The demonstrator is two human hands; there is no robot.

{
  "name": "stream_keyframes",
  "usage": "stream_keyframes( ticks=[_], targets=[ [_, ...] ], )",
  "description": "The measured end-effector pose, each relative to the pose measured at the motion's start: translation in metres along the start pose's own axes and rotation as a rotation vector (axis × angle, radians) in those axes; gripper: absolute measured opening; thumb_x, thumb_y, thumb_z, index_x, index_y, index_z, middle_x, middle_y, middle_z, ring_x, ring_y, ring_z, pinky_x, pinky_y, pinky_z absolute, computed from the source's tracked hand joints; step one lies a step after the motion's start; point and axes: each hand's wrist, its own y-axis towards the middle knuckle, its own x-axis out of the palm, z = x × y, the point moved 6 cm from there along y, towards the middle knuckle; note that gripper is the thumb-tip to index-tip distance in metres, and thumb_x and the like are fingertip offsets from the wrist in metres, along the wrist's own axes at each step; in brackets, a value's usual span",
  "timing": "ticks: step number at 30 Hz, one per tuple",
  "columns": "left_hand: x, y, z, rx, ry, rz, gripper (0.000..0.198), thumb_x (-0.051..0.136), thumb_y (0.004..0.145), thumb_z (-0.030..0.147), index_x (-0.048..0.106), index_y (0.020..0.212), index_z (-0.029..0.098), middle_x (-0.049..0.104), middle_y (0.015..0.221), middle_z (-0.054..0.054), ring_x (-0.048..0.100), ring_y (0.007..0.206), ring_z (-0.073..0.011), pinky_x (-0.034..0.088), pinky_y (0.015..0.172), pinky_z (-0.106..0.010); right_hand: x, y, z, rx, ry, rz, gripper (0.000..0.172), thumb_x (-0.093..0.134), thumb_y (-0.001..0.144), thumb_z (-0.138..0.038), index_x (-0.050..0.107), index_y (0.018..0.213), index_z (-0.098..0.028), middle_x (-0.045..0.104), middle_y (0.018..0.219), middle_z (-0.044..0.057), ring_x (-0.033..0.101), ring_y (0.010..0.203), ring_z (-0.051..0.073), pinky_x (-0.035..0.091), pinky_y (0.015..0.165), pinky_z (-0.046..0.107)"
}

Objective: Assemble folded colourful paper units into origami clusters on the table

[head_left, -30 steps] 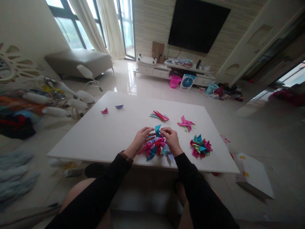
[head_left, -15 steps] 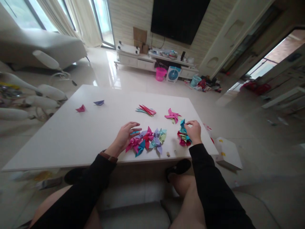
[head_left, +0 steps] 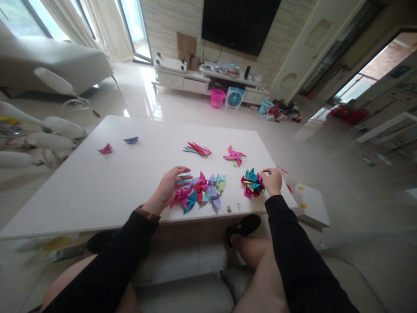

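Note:
My left hand [head_left: 170, 186] hovers at the left end of a spread of folded paper pieces [head_left: 200, 187] in pink, red, lilac, teal and pale green. Its fingers are apart, and nothing shows in them. My right hand [head_left: 272, 180] is at the right side of a smaller, tighter paper cluster [head_left: 252, 186] in teal, red, pink and green. Thumb and forefinger are drawn together by the cluster's edge; whether a piece is between them is too small to tell. Beyond it lies a pink paper pinwheel shape [head_left: 233, 155] with some pale green under it.
On the white table [head_left: 97, 187] are a stack of folded strips [head_left: 197, 149], a pink paper boat [head_left: 105, 149] and a purple one [head_left: 131, 140]. A small brownish bit [head_left: 228, 209] lies by the front edge. A white box [head_left: 310, 206] stands right of the table.
My right hand has moved right, off the top of the small cluster to its side. The teal piece it was touching now sits on the cluster. My left hand stays over the larger spread.

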Motion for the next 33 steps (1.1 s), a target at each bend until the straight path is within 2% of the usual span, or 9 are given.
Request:
stream_keyframes(
  ticks=[5, 7, 12, 15, 18, 23, 27, 31, 33],
  targets=[
    [0.000, -0.003, 0.004, 0.014, -0.002, 0.010, 0.027, 0.076, 0.069, 0.034, 0.068, 0.085, 0.015, 0.070, 0.108, -0.009, 0.070, 0.088, -0.0212, 0.054, 0.072, -0.029, 0.005, -0.001, -0.038, -0.046, 0.115, 0.046, 0.006, 0.061, 0.081, -0.022, 0.064, 0.080, -0.018, 0.065, 0.088, 0.011, 0.056, 0.084, 0.022, 0.041, 0.085, 0.039],
    [-0.001, -0.003, 0.005, 0.030, 0.007, 0.016, 0.025, 0.076, 0.069, 0.037, 0.067, 0.073, 0.014, 0.071, 0.107, -0.010, 0.069, 0.088, -0.0216, 0.054, 0.072, -0.029, 0.013, -0.007, -0.060, -0.075, 0.161, 0.032, 0.010, 0.060, 0.084, -0.026, 0.064, 0.077, -0.019, 0.065, 0.086, 0.008, 0.058, 0.083, 0.021, 0.044, 0.084, 0.037],
    [0.001, 0.001, 0.006, 0.096, 0.059, -0.004, 0.057, 0.067, 0.076, 0.050, 0.045, 0.036, 0.017, 0.074, 0.095, -0.017, 0.067, 0.087, -0.0245, 0.053, 0.072, -0.032, 0.038, -0.051, -0.149, -0.344, 0.281, -0.126, 0.049, 0.050, 0.097, -0.034, 0.053, 0.049, -0.023, 0.066, 0.079, 0.007, 0.060, 0.090, 0.022, 0.044, 0.090, 0.037],
    [-0.001, 0.002, 0.005, 0.128, 0.084, 0.009, 0.042, 0.067, 0.071, 0.037, 0.051, 0.037, 0.018, 0.073, 0.078, -0.014, 0.066, 0.086, -0.0255, 0.053, 0.074, -0.033, 0.051, -0.087, -0.202, -0.482, 0.317, -0.220, 0.045, 0.050, 0.094, -0.022, 0.054, 0.050, -0.024, 0.070, 0.079, 0.006, 0.060, 0.089, 0.022, 0.045, 0.088, 0.037],
    [-0.004, 0.002, 0.005, 0.158, 0.103, 0.032, 0.016, 0.063, 0.063, 0.023, 0.065, 0.048, 0.018, 0.067, 0.060, -0.009, 0.065, 0.082, -0.0251, 0.052, 0.075, -0.033, 0.062, -0.114, -0.236, -0.505, 0.412, -0.320, 0.035, 0.052, 0.083, -0.009, 0.057, 0.052, -0.024, 0.074, 0.082, 0.005, 0.061, 0.089, 0.022, 0.047, 0.085, 0.035],
    [-0.008, -0.002, 0.011, 0.232, 0.153, 0.051, 0.017, 0.056, 0.060, 0.019, 0.068, 0.048, 0.019, 0.060, 0.048, -0.007, 0.064, 0.076, -0.0228, 0.050, 0.074, -0.031, 0.071, -0.122, -0.253, -0.292, 0.632, -0.361, 0.031, 0.049, 0.075, -0.004, 0.066, 0.056, -0.023, 0.075, 0.079, 0.002, 0.065, 0.080, 0.018, 0.049, 0.080, 0.031],
    [-0.005, -0.004, 0.013, 0.242, 0.155, 0.007, 0.021, 0.058, 0.065, 0.021, 0.066, 0.047, 0.019, 0.061, 0.049, -0.007, 0.064, 0.073, -0.0220, 0.050, 0.077, -0.032, 0.080, -0.120, -0.252, -0.116, 0.717, -0.401, 0.037, 0.048, 0.079, -0.010, 0.063, 0.047, -0.022, 0.075, 0.080, 0.003, 0.066, 0.073, 0.017, 0.049, 0.075, 0.030],
    [-0.003, -0.003, 0.011, 0.213, 0.128, 0.023, 0.031, 0.063, 0.076, 0.037, 0.068, 0.054, 0.016, 0.073, 0.078, -0.012, 0.066, 0.080, -0.0222, 0.050, 0.074, -0.032, 0.088, -0.125, -0.257, -0.067, 0.868, -0.483, 0.041, 0.049, 0.090, -0.028, 0.065, 0.054, -0.021, 0.070, 0.073, 0.004, 0.065, 0.073, 0.017, 0.049, 0.076, 0.030],
    [-0.001, -0.002, 0.009, 0.192, 0.119, 0.013, 0.025, 0.065, 0.074, 0.036, 0.071, 0.063, 0.015, 0.074, 0.088, -0.011, 0.066, 0.082, -0.0217, 0.049, 0.071, -0.031, 0.092, -0.126, -0.257, -0.053, 0.938, -0.510, 0.026, 0.054, 0.087, -0.031, 0.068, 0.069, -0.021, 0.069, 0.075, 0.002, 0.065, 0.075, 0.018, 0.049, 0.074, 0.030]
  ],
)
